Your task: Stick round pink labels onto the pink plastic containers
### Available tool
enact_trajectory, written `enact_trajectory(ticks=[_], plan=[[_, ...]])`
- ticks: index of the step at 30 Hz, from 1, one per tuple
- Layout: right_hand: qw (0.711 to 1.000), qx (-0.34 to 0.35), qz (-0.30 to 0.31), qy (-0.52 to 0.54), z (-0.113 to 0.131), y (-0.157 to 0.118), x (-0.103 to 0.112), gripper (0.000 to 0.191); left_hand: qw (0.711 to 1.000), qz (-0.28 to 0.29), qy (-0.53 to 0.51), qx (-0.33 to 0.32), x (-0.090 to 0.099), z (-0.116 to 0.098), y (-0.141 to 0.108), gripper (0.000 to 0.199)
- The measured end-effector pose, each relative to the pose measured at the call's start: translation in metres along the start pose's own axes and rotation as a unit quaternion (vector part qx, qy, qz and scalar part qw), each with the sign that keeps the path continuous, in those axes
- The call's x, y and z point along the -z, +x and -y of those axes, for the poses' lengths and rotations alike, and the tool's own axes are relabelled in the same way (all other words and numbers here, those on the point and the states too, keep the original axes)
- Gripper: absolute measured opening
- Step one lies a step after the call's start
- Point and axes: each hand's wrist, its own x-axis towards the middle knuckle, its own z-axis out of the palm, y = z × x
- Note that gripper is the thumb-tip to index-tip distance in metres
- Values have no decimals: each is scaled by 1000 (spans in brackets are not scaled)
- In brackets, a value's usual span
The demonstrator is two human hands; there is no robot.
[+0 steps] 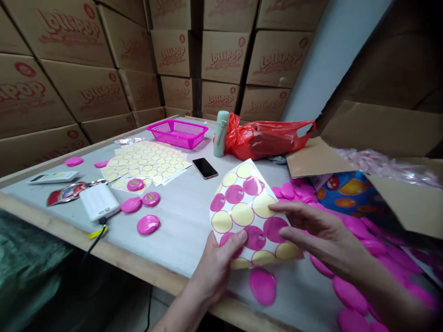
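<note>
My left hand (216, 267) grips the lower left of a curved sheet of round stickers (242, 212), its thumb on top. The sheet carries yellow circles, and pink ones where labels show through or remain. My right hand (311, 226) lies across the sheet's right side, with fingers and thumb pressed on it. Below the hands, a pink round disc (263, 287) lies on the grey table top (183, 244). Many similar discs spread in a loose heap (349, 295) to the right, partly under my right forearm. A few more (148, 224) lie at the left.
Yellow sticker sheets (145, 161), a magenta basket (179, 133), a phone (205, 168), a green bottle (221, 133), a red plastic bag (263, 138) and a white power bank (99, 201) stand on the table. Stacked "Lollipop" cartons (224, 60) wall the back; an open carton (380, 133) stands right.
</note>
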Motion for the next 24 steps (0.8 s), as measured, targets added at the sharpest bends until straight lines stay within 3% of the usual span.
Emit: enact_trajectory(ticks=[5,9,14,20,24], plan=[[994,14,-92,-54,-9,-20,-27,35,994,84,24,67,12,-12,-16,49],[982,81,-125,-114,-34,-29,-33,34,996,63,28,59,20,-18,-12,51],[972,68,-208,-84,-46,-32,-51,31,993,51,-34,96,24,-13,-1,42],[983,107,-138,-48,-31,-25,-57,19,991,1,-60,123,21,-11,1,30],[965,182,-167,-86,-35,-23,-60,32,986,-40,-72,145,19,-11,3,28]])
